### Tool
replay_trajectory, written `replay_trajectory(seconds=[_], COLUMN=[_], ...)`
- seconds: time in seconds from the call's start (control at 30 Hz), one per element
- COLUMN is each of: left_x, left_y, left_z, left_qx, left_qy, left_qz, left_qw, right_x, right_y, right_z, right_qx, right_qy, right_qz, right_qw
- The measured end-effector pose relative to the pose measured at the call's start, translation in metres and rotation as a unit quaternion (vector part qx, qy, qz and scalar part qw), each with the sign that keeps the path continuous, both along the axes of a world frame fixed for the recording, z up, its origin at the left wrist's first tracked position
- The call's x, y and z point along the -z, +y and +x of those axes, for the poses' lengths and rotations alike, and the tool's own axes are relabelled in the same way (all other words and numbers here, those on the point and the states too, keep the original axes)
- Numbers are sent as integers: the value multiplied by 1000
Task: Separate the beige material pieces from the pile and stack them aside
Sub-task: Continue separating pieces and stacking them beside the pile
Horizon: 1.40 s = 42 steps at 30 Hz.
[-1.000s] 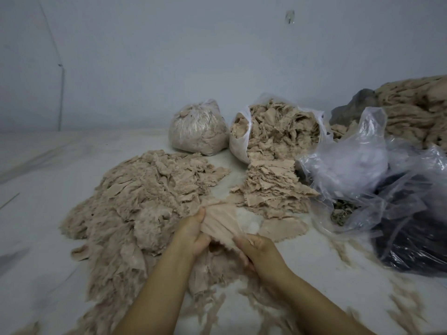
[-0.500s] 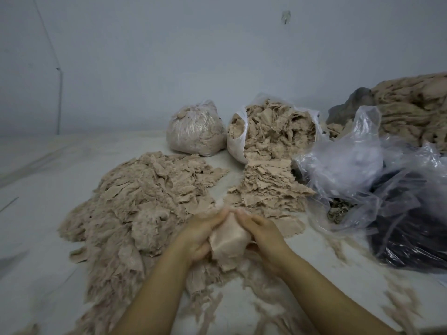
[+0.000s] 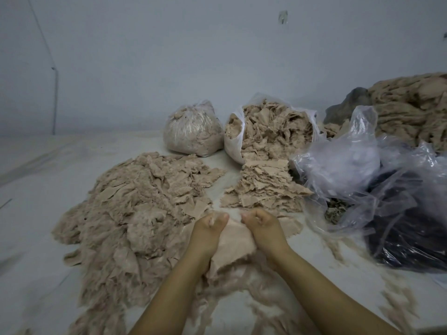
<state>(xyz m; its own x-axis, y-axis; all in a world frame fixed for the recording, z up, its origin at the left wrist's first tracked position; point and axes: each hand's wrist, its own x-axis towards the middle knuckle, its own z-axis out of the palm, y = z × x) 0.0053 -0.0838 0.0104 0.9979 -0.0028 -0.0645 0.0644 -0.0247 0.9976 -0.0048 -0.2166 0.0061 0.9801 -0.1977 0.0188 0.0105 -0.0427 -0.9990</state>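
Both hands, left hand [image 3: 210, 229] and right hand [image 3: 262, 227], are curled around one beige piece [image 3: 235, 245] near the pile [image 3: 135, 213]; clinging fluff could be dragged onto the stack [image 3: 263, 189].

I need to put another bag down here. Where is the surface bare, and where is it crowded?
Bare: the white surface left of the loose pile, and the strip behind it, left of the tied bag. Crowded: the right side, with the stack, open bag and crumpled plastic.
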Motion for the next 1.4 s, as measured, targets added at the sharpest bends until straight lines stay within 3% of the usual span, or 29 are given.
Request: replay_trajectory(seconds=[0.1,0.17,0.2,0.27,0.37,0.53,0.63,0.77,1.0,1.27,1.4], left_x=[-5,-7,-8,-8,-7,0,11,13,15,13,6], left_y=[15,23,24,22,10,7,8,7,-2,15,39], left_z=[5,9,10,12,9,9,8,16,30,29,33], left_qx=[-16,-22,-20,13,114,131,92,34,-46,4,4], left_qy=[8,7,4,-11,-43,-4,59,-21,-108,-188,-181], left_qz=[17,55,71,89,87,16,-12,88,207,267,346], left_qw=[1000,998,997,996,989,991,994,995,971,945,920], right_x=[3,1,-2,-5,-5,9,11,12,9,15,20], right_y=[-23,-35,-36,-29,-12,4,0,-12,-5,-34,-56], right_z=[3,-3,-7,-11,-6,7,13,18,10,29,37], right_qx=[36,-132,-232,-292,-210,-20,48,138,110,204,196], right_qy=[-16,36,70,82,27,-70,-84,-85,-165,-120,-57], right_qz=[-6,-95,-144,-160,-80,-71,-63,-50,-104,-107,-193], right_qw=[999,986,959,939,974,995,993,986,975,966,960])
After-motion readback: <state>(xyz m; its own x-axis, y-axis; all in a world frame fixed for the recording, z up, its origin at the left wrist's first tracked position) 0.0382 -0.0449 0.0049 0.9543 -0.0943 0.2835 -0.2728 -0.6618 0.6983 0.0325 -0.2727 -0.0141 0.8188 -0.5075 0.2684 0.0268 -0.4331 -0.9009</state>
